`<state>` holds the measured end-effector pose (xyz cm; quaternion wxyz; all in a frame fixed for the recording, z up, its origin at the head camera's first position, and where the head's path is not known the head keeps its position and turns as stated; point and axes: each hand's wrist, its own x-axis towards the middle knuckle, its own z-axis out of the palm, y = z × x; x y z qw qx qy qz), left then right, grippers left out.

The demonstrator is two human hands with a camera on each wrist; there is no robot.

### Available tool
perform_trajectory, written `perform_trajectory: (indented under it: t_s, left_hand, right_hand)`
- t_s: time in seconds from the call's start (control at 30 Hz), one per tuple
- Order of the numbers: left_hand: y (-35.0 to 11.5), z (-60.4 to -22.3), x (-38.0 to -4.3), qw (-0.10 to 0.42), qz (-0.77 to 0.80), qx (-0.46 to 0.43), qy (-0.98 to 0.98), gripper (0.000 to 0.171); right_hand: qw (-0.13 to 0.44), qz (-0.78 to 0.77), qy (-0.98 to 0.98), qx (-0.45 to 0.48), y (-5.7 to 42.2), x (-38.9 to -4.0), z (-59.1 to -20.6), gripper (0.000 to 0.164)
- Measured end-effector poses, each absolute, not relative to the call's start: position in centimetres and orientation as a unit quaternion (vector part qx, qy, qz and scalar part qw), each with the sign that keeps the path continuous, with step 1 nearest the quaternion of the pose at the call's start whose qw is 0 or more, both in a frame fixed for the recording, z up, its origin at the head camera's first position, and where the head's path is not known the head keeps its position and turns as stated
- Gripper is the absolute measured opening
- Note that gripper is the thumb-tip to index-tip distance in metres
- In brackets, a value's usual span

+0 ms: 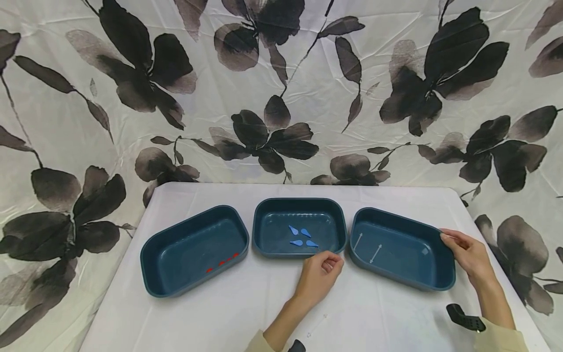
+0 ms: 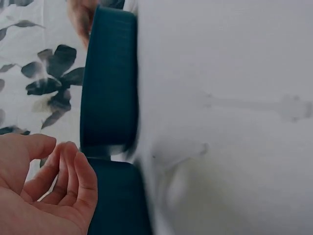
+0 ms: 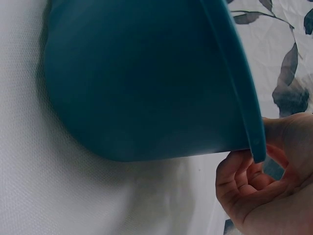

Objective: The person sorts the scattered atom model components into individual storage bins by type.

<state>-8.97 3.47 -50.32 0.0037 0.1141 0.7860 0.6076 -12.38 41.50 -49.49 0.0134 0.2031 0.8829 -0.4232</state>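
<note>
My right hand [image 1: 470,254] pinches the right rim of the right dark teal bin [image 1: 402,227], thumb and fingers on either side of the edge in the right wrist view. Two thin whitish double-ended sticks [image 1: 376,253] lie inside that bin. My left hand [image 1: 320,274] hovers at the front right corner of the middle teal bin [image 1: 300,254]. Its fingers are loosely bent, with nothing between them in the left wrist view [image 2: 54,186]. Several blue drop-shaped pieces [image 1: 296,243] lie in the middle bin. Another pale double-ended stick [image 1: 317,325] lies on the white tablecloth, before my left hand.
A third teal bin [image 1: 176,234] stands angled at the left, with small red pieces [image 1: 221,263] along its front wall. The bins form a shallow arc on the white table [image 1: 211,318]. A floral cloth [image 1: 281,98] hangs behind. Black straps [image 1: 465,320] are at my wrists.
</note>
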Motion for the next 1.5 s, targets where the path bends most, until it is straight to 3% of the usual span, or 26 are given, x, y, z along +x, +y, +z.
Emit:
perform_trajectory:
  t_s: [0.37, 0.9, 1.5]
  left_hand:
    - [1.9, -52.3, -7.2, -0.018, 0.572, 0.082, 0.816, 0.001]
    - [1.5, -53.9, -5.6, -0.020, 0.517, 0.060, 0.854, 0.024]
    - [2.1, -53.2, -5.5, -0.061, 0.410, 0.079, 0.907, 0.015]
  right_hand:
    - [0.016, -0.424, 0.883, 0.202, 41.5, -12.3, -49.5, 0.062]
    - [0.014, -0.429, 0.882, 0.197, 41.4, -12.3, -49.4, 0.059]
    - [0.008, -0.423, 0.884, 0.199, 41.4, -12.3, -49.5, 0.059]
